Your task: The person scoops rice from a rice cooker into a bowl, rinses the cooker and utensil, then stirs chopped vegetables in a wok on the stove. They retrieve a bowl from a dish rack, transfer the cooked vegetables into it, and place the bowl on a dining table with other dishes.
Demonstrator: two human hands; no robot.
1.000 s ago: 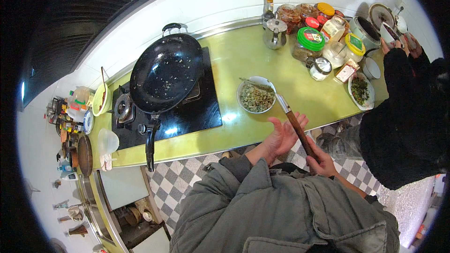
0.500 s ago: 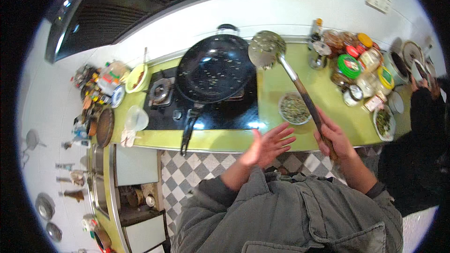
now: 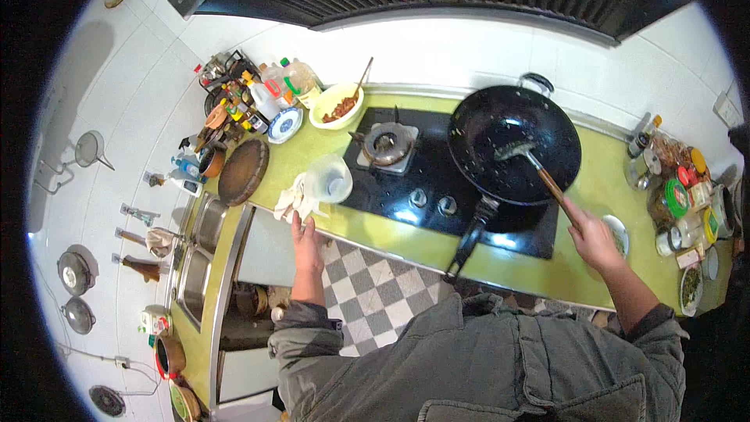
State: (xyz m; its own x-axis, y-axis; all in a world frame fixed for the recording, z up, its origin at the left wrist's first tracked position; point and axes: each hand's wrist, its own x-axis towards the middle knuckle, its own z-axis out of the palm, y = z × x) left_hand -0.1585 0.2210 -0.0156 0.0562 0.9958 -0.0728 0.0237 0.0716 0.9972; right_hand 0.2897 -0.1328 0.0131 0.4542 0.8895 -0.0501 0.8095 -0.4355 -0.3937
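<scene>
My right hand (image 3: 598, 244) is closed around the wooden handle of a wok spatula (image 3: 550, 184). Its metal head rests inside the black wok (image 3: 478, 158), which sits on the right side of the stove and has small pale bits scattered over its inside. My left hand (image 3: 307, 254) reaches to the counter's front edge, fingers stretched out and just short of a crumpled white cloth (image 3: 295, 198); whether they touch is unclear. Beside the cloth stands a translucent plastic bowl (image 3: 328, 180). Partly behind my right hand is a white bowl (image 3: 616, 228) of greenish food.
A bare burner (image 3: 387, 144) occupies the stove's left side. Behind it stands a pale yellow bowl (image 3: 334, 106) of reddish-brown food with a utensil in it. Jars (image 3: 673, 198) crowd the right end. A round wooden board (image 3: 243, 173) leans near the sink (image 3: 195, 293). The wok's handle (image 3: 469, 244) overhangs the front edge.
My view has swung left. The spatula, raised beside the wok before, is now lowered into it. My left hand has gone from near my right hand to beside the cloth.
</scene>
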